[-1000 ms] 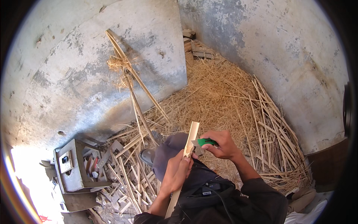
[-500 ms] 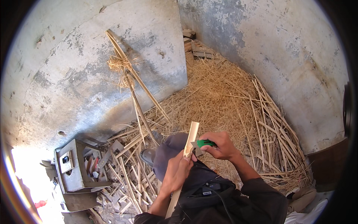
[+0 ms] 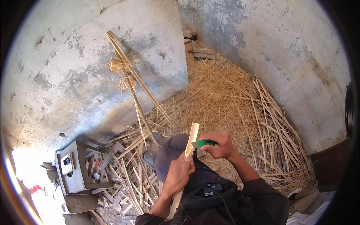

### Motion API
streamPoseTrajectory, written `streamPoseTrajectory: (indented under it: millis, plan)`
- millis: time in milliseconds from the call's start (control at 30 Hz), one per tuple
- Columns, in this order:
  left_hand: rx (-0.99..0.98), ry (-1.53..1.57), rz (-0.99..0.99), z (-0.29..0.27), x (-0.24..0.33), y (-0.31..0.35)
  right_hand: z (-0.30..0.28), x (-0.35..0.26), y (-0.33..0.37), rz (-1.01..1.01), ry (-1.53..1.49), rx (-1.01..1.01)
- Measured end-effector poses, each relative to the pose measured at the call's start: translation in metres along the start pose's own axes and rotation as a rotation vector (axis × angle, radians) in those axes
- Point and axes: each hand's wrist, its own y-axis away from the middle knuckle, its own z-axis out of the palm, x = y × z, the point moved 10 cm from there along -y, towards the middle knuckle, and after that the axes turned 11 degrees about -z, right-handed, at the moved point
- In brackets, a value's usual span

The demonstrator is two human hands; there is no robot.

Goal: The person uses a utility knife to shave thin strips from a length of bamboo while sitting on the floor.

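My left hand (image 3: 178,174) is closed around a pale split-bamboo strip (image 3: 192,134), thumb up near a rough notch cut in its edge. The strip slants from my lap, under the left forearm, up past the hand; its lower part passes along the inside of that forearm. My right hand (image 3: 221,144) grips a utility knife (image 3: 205,143) with a green handle. Its grey blade lies against the strip's right edge, just above the left thumb. Whether the blade bites into the strip cannot be made out.
Straw-like shavings (image 3: 217,90) cover the floor ahead. Long thin sticks (image 3: 277,131) are heaped at the right, and cut strips (image 3: 135,183) lie at the left. Bundled poles (image 3: 142,86) lean on the wall. A worn grey box (image 3: 73,176) stands at the lower left.
Both hands, the knife and the strip stay almost in place, with only slight shifts. The blade sits marginally closer over the notch.
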Motion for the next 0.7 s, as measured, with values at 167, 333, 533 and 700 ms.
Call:
streamPoseTrajectory:
  millis: [167,333,533,700]
  plan:
    - [0.016,0.001,-0.026,0.0,0.003,0.001,-0.003,0.001,-0.002,-0.045,0.046,0.001]
    - [0.014,-0.03,-0.03,0.0,0.001,0.0,-0.007,0.004,-0.003,-0.053,0.065,0.028]
    - [0.013,-0.063,-0.012,0.0,0.006,0.0,-0.01,0.009,-0.007,-0.09,0.095,0.037]
    - [-0.204,-0.041,0.128,0.028,0.002,0.017,-0.09,0.122,0.019,0.362,0.243,0.36]
